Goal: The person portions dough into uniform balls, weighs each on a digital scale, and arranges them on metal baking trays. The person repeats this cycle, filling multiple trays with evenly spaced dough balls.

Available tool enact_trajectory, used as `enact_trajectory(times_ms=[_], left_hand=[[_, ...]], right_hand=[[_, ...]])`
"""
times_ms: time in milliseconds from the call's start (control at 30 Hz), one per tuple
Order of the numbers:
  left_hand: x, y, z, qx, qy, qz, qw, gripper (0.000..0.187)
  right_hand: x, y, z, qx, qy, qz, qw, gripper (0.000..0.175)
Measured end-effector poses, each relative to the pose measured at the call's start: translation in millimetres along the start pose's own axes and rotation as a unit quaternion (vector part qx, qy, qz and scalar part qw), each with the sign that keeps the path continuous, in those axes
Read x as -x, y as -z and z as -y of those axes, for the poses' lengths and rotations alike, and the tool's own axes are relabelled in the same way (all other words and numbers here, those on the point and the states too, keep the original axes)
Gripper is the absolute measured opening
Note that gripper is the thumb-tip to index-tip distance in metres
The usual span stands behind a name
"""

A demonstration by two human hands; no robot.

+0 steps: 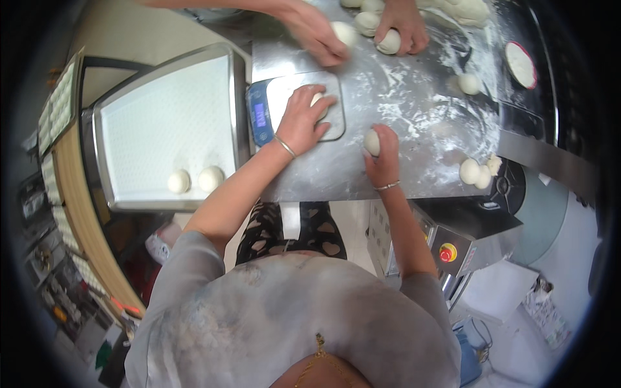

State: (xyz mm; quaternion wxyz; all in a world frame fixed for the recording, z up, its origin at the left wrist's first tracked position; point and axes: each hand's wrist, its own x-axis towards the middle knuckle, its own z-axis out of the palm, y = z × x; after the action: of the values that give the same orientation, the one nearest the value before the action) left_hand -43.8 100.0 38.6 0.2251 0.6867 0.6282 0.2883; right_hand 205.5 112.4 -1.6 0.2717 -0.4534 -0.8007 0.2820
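Note:
My left hand is over the white platform of a digital kitchen scale, its fingers curled around a dough ball that is partly hidden. The scale's blue end bears a lit display. Farther right, on the floured steel table, my right hand grips another smooth dough ball from its right side. Two round dough balls, one left and one right, sit near the front edge of the lined metal tray.
Across the table a co-worker's hands handle dough balls, with a larger dough mass behind. One dough ball lies at right. Small dough pieces sit at the front right corner. A red-rimmed bowl and a steel machine flank the table.

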Motion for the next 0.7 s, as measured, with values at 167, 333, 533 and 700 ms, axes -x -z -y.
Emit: enact_trajectory(times_ms=[167,333,533,700], left_hand=[[21.0,10.8,15.4,0.356,0.245,-0.031,0.901,0.034],[82.7,34.3,18.1,0.774,0.419,-0.031,0.475,0.045],[129.5,13.3,-6.1,0.573,0.345,0.089,0.738,0.035],[117.0,-22.6,-26.5,0.152,0.057,0.090,0.983,0.048]], right_hand=[[-33.7,-25.5,47.7,-0.074,0.031,-0.048,0.996,0.059],[-60.4,-65.3,85.1,-0.080,0.050,0.023,0.995,0.066],[-75.0,-25.3,-22.4,-0.018,-0.080,-0.144,0.986,0.057],[-67.7,28.6,-108.8,0.112,-0.277,-0.181,0.937,0.056]])
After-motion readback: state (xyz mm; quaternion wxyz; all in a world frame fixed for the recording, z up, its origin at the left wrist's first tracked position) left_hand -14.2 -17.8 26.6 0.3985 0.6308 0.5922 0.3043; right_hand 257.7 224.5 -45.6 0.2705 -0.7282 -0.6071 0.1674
